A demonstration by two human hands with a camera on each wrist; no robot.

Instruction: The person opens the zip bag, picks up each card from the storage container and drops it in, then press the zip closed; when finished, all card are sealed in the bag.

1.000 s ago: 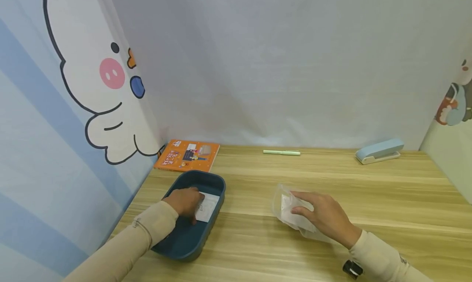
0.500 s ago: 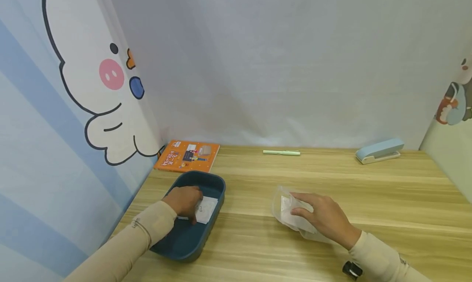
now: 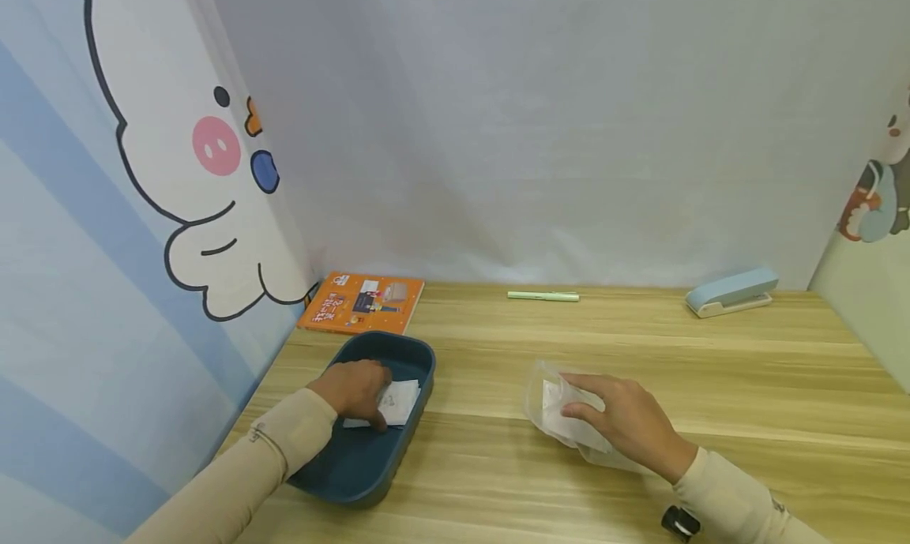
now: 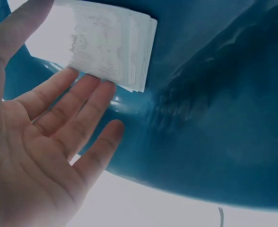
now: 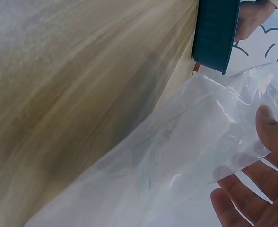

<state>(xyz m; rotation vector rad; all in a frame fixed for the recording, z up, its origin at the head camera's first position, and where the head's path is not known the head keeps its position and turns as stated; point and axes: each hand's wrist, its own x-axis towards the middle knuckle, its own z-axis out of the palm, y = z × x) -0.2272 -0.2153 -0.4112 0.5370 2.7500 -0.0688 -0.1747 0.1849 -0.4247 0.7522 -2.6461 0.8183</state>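
Observation:
In the blue-green bin [image 3: 355, 481], my left hand [image 3: 355, 388] has its thumb and fingers at opposite edges of a stack of flat white packets [image 3: 400, 402]. The left wrist view shows those packets [image 4: 106, 42] layered slightly out of line, with faint print on top and the fingertips at one edge. My right hand [image 3: 633, 422] grips a clear plastic bag [image 3: 536, 394] just above the table, thumb on one side and fingers on the other. More white packets show through the film of this bag [image 5: 191, 132] in the right wrist view.
Behind the bin lies an orange book [image 3: 362, 303]. A light green pen [image 3: 543, 296] is at the table's back edge, and a blue stapler [image 3: 732, 291] sits at the back right. A patterned curtain [image 3: 213, 236] borders the left side.
The left fingers have shifted slightly in the bin, and the white packets there have moved a little toward the hand and turned. The right hand and bag stay in place.

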